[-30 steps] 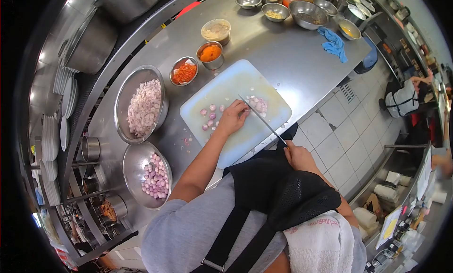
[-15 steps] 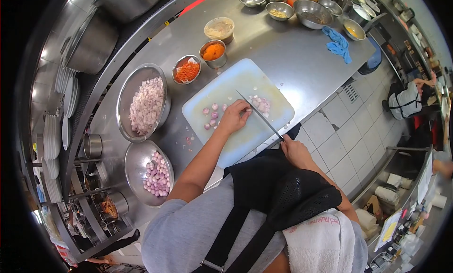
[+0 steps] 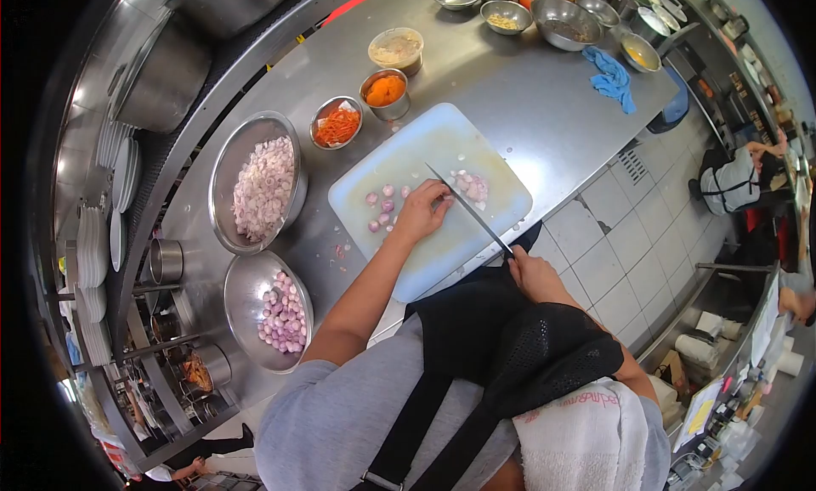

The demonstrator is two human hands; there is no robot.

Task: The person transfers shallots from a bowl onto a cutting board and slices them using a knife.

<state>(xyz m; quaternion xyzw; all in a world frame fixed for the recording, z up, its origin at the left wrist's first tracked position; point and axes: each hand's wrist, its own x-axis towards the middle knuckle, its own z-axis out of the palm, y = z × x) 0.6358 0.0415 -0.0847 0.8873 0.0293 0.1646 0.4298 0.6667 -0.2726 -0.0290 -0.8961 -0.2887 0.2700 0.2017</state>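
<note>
My left hand [image 3: 422,210] is closed over the cutting board [image 3: 433,266], its fingertips pinched on a small shallot piece beside the blade. My right hand [image 3: 537,276] grips the handle of a long knife [image 3: 478,216], whose blade lies diagonally over the board, against the left fingertips. Several whole peeled shallots [image 3: 387,205] sit left of my left hand. Chopped shallot [image 3: 472,188] is heaped right of the blade. Left of the board, a large steel bowl [image 3: 299,198] holds chopped shallots, and a second bowl [image 3: 242,321] holds whole ones.
Small containers of shredded carrot [image 3: 337,124] and orange paste [image 3: 385,90] stand behind the board, near a plastic tub [image 3: 396,49]. A blue cloth [image 3: 609,81] and metal bowls [image 3: 568,24] are at the far right. Another person [image 3: 731,178] stands across the aisle; more people show at the edges.
The view has shifted slightly, moving the table items a little in the frame. Both hands keep nearly the same pose around shallot and knife. A person has come into view at the lower left.
</note>
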